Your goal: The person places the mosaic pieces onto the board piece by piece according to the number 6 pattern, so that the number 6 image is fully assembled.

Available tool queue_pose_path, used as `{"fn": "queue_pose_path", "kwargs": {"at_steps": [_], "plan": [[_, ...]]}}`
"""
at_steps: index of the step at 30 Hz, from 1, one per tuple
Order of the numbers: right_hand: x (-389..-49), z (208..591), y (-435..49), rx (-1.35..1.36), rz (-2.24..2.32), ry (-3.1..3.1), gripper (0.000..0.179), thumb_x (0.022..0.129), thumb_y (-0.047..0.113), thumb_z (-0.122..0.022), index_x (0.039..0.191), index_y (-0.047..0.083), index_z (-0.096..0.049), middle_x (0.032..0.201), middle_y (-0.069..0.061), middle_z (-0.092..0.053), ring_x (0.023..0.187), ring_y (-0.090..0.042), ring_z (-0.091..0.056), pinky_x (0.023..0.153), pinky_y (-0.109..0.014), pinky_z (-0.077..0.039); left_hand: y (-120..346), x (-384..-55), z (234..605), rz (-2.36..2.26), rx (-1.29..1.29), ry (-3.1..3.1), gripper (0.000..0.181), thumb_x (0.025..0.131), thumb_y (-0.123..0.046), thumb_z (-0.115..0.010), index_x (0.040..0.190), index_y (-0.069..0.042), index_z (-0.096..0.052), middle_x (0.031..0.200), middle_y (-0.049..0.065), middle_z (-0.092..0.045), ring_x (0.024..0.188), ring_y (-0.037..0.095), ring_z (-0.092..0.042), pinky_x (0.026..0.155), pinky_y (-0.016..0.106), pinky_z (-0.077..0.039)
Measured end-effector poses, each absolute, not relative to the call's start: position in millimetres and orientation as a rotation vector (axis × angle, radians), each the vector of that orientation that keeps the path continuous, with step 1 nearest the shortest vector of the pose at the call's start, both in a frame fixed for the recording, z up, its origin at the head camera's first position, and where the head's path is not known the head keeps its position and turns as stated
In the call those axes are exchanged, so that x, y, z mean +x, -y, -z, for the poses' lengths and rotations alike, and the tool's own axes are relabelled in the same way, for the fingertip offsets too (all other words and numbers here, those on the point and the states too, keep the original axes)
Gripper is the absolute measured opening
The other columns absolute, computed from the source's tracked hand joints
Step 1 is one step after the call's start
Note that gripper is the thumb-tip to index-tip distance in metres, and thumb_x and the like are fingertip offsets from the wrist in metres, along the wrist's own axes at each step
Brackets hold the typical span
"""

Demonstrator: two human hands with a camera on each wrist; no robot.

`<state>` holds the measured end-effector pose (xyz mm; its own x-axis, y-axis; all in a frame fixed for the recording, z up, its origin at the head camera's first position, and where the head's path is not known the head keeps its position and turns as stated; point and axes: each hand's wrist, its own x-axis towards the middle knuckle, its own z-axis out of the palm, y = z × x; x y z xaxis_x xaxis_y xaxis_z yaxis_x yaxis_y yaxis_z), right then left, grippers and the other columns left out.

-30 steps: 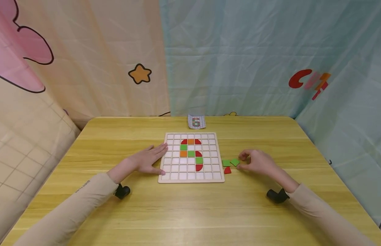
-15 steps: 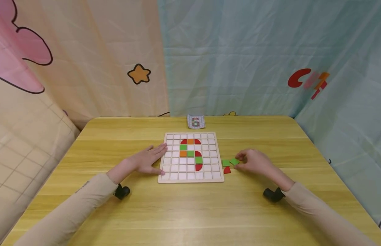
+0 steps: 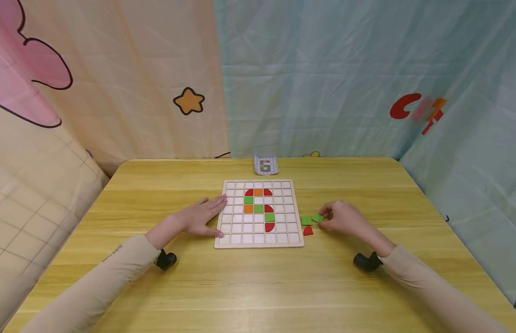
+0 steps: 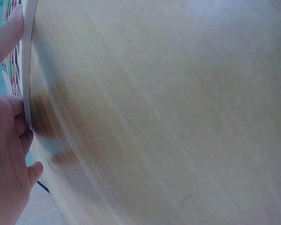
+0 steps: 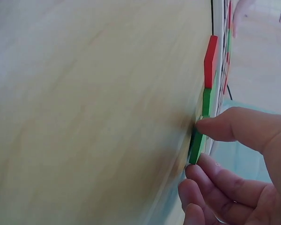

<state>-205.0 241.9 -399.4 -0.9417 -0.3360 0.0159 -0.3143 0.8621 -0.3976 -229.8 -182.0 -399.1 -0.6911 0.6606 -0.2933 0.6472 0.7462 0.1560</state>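
Observation:
My left hand rests with spread, straight fingers on the left edge of a wooden grid board. Thumb and fingers of my right hand pinch a green square tile just right of the board; the right wrist view shows this green tile tilted between thumb and fingertips. Close beside it lie a second green square tile and a red quarter-circle tile. Red, orange and green tiles, such as an orange square tile, sit in the board's cells.
Behind the board, a small printed card with a coloured figure on a grid lies near the back edge of the wooden table. Printed curtains hang behind and at both sides.
My right hand has moved slightly left, and its fingers have closed on the green square tile, which has shifted and tilted a little. My left hand stays in place.

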Motion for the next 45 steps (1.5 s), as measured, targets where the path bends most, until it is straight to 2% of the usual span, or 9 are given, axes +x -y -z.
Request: {"fn": "queue_pose_path", "kwargs": {"at_steps": [8,13,28,35,45], "plan": [[-205.7,393.3,-236.4,-0.438,0.666,-2.962,0.025,0.078,0.021,-0.073,0.099,0.008,-0.072,0.094,-0.007,-0.072,0.059,-0.009,-0.054,0.052,-0.025,-0.041,182.1,-228.7,397.5,-0.067,1.018,-2.617,0.100,0.088,-0.065,-0.051,0.154,-0.001,-0.010,0.162,0.016,-0.003,0.150,0.030,-0.009,0.120,0.055,-0.011],[-206.7,389.8,-227.0,-0.455,0.652,-2.977,0.025,0.079,0.025,-0.073,0.101,0.012,-0.072,0.096,-0.003,-0.072,0.059,-0.007,-0.054,0.051,-0.025,-0.041,182.5,-229.5,398.4,-0.065,1.017,-2.613,0.101,0.088,-0.065,-0.051,0.154,-0.002,-0.009,0.162,0.016,-0.002,0.150,0.029,-0.008,0.120,0.054,-0.011],[-208.6,387.6,-189.4,-0.582,0.715,-2.961,0.025,0.078,0.028,-0.077,0.099,0.014,-0.073,0.094,0.000,-0.071,0.055,-0.006,-0.052,0.048,-0.024,-0.040,182.6,-229.9,400.5,-0.085,1.010,-2.617,0.101,0.088,-0.065,-0.052,0.154,-0.002,-0.009,0.163,0.015,-0.002,0.150,0.029,-0.008,0.120,0.054,-0.010],[-209.7,388.8,-170.8,-0.633,0.730,-2.937,0.027,0.078,0.030,-0.077,0.100,0.015,-0.073,0.086,0.003,-0.070,0.053,-0.007,-0.049,0.047,-0.023,-0.037,183.3,-230.3,401.0,-0.073,1.009,-2.614,0.101,0.088,-0.066,-0.051,0.154,-0.003,-0.008,0.163,0.014,-0.001,0.151,0.028,-0.007,0.121,0.054,-0.010],[-210.1,392.1,-146.9,-0.762,0.726,-2.931,0.023,0.077,0.027,-0.077,0.098,0.016,-0.074,0.090,0.005,-0.070,0.058,-0.005,-0.049,0.053,-0.021,-0.040,182.9,-230.1,400.1,-0.059,1.018,-2.616,0.101,0.088,-0.067,-0.049,0.154,-0.003,-0.007,0.163,0.014,0.000,0.151,0.028,-0.006,0.121,0.054,-0.010]]}}
